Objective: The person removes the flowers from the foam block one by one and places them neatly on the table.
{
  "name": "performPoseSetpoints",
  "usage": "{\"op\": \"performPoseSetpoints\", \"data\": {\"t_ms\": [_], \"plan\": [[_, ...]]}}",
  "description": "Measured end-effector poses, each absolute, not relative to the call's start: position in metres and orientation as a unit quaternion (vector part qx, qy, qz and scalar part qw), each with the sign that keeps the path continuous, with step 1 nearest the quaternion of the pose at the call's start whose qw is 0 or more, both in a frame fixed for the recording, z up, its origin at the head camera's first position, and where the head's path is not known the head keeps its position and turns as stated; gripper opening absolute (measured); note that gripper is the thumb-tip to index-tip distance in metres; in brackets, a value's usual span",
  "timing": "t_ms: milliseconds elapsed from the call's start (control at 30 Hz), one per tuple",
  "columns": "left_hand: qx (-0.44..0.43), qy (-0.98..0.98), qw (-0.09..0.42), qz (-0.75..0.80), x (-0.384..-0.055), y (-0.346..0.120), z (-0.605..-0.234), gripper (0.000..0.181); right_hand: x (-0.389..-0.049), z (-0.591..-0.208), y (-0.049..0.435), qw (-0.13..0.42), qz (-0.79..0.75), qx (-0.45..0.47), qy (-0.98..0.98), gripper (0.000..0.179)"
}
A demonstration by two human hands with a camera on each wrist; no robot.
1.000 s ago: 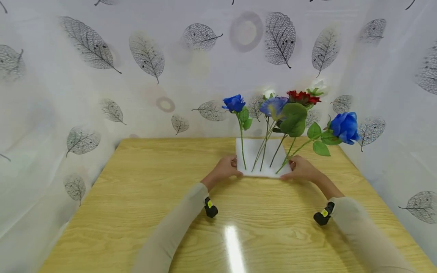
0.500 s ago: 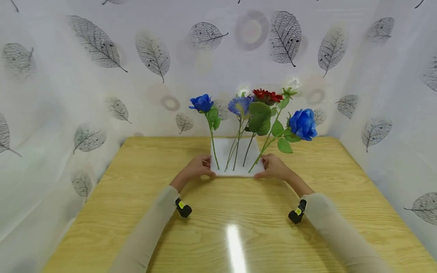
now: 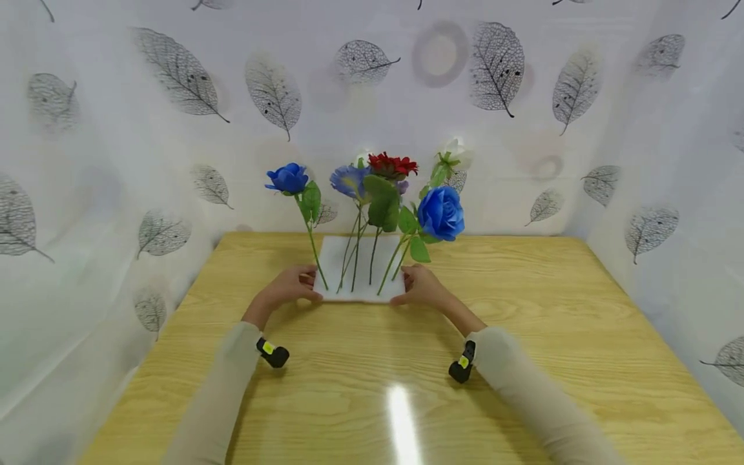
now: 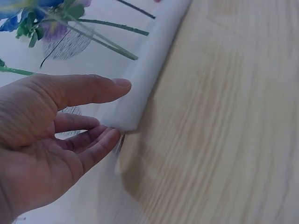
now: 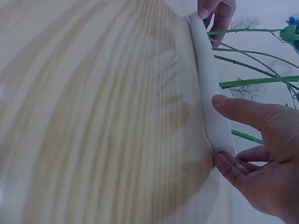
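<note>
A white foam board [image 3: 333, 258] lies near the table's far edge, with several artificial flowers standing in it on green stems. My left hand [image 3: 287, 286] holds its left side and my right hand [image 3: 427, 287] its right side. In each wrist view the thumb lies along the front edge, with the fingertips at the corner. A blue rose [image 3: 287, 178] leans left; another blue rose [image 3: 442, 213] leans right. Between them are a pale blue flower [image 3: 349, 181] and a red flower [image 3: 393, 165]. A white rose [image 3: 459, 154] shows behind, pale against the curtain.
The wooden table [image 3: 360, 361] spreads in front of and to both sides of the board. A white leaf-print curtain [image 3: 372, 103] hangs close behind the table and along its sides. Black wrist cameras [image 3: 273, 354] sit at both sleeve cuffs.
Both hands have slid the foam board with its flowers leftward across the table, from the right side to about the middle. The view has turned slightly left.
</note>
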State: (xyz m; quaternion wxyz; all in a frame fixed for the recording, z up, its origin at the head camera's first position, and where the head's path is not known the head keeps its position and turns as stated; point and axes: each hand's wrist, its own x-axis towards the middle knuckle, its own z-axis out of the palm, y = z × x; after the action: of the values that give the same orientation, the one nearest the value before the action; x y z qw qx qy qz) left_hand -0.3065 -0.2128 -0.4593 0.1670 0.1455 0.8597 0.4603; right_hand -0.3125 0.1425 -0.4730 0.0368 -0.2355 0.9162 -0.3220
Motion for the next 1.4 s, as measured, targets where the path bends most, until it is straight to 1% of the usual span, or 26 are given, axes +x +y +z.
{"op": "performPoseSetpoints", "data": {"t_ms": [133, 367, 633, 767, 933, 1033, 1100, 1167, 1233, 1300, 1400], "plan": [[0.139, 0.863, 0.166, 0.457, -0.308, -0.227, -0.458, 0.085, -0.314, -0.475, 0.126, 0.038, -0.334, -0.236, 0.912, 0.066], [0.125, 0.87, 0.152, 0.452, -0.309, -0.242, -0.458, 0.083, -0.313, -0.473, 0.109, 0.049, -0.351, -0.23, 0.906, 0.056], [0.112, 0.884, 0.147, 0.429, -0.307, -0.245, -0.453, 0.083, -0.311, -0.472, 0.102, 0.048, -0.352, -0.239, 0.904, 0.041], [0.117, 0.892, 0.149, 0.412, -0.308, -0.246, -0.453, 0.085, -0.31, -0.472, 0.102, 0.047, -0.352, -0.244, 0.903, 0.04], [0.143, 0.9, 0.135, 0.39, -0.311, -0.249, -0.453, 0.078, -0.309, -0.468, 0.101, 0.053, -0.357, -0.252, 0.898, 0.038], [0.16, 0.904, 0.126, 0.376, -0.312, -0.25, -0.453, 0.074, -0.31, -0.461, 0.104, 0.074, -0.363, -0.251, 0.894, 0.035], [0.169, 0.907, 0.121, 0.366, -0.313, -0.25, -0.452, 0.074, -0.31, -0.455, 0.107, 0.091, -0.374, -0.234, 0.893, 0.043], [0.174, 0.908, 0.119, 0.362, -0.313, -0.249, -0.45, 0.073, -0.312, -0.45, 0.112, 0.095, -0.401, -0.214, 0.886, 0.052], [0.179, 0.909, 0.116, 0.358, -0.313, -0.247, -0.449, 0.073, -0.314, -0.445, 0.117, 0.081, -0.434, -0.183, 0.878, 0.055], [0.183, 0.907, 0.115, 0.361, -0.313, -0.247, -0.448, 0.073, -0.317, -0.443, 0.121, 0.046, -0.465, -0.173, 0.867, 0.037], [0.189, 0.903, 0.112, 0.368, -0.314, -0.246, -0.449, 0.072, -0.324, -0.442, 0.125, 0.003, -0.509, -0.152, 0.847, 0.027]]}}
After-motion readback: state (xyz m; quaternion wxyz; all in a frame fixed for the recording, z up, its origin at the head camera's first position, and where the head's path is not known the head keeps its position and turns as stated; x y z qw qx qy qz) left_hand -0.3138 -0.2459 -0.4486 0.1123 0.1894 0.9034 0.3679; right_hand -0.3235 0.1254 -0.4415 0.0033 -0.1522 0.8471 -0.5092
